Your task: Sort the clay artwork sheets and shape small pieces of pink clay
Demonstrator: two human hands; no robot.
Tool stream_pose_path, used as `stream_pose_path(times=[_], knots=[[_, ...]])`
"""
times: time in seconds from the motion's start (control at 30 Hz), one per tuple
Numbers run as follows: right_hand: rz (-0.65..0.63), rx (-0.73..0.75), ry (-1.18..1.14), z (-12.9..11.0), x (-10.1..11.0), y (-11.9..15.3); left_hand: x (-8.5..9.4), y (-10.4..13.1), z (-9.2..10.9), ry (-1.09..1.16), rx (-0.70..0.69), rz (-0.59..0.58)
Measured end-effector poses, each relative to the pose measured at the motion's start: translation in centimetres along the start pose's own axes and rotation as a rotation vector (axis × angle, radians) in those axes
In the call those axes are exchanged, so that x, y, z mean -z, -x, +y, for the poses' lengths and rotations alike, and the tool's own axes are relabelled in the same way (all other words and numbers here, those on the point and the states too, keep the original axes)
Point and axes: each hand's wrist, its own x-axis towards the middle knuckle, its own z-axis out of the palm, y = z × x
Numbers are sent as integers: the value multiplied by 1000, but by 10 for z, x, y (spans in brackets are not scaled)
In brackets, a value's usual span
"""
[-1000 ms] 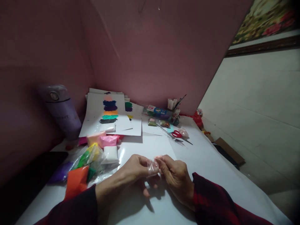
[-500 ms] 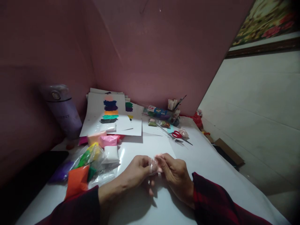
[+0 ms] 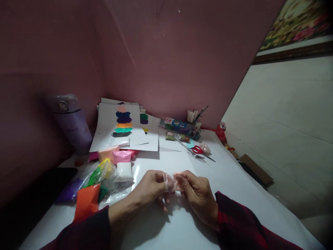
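Note:
Over the white tabletop, my left hand and my right hand meet near the middle of the view. Between them is a small clear plastic bag, pale pink toward its right side. The left thumb and fingers pinch its left end. On the other side, the right thumb and fingers close on the pinkish end. Whether the pink is clay inside the bag cannot be made out. Left of my left hand lie soft coloured packets, among them a white packet, a pink packet and an orange packet.
Painted paper sheets lie at the back, with a purple bottle to their left. Red-handled scissors, a fork and a small pinkish bag lie at the back right. A dark object covers the left edge.
My fingers have shifted slightly on the plastic bag, and more of it shows between my hands. The whole view has moved a little; the things on the table stay in place.

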Motion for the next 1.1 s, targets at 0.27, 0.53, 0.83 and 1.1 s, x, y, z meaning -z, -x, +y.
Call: stream_pose_path(times=[0.27,0.53,0.83,1.1], knots=[[6,52,81,-4,-1,-1,0,3,0,-117,56,-81],[54,117,151,-3,-9,4,-9,3,-6,-207,43,-26],[7,-9,-40,-8,-7,2,-9,6,-8,-182,-75,-87],[9,-136,-172,-5,-1,-1,-3,1,5,220,61,-84]])
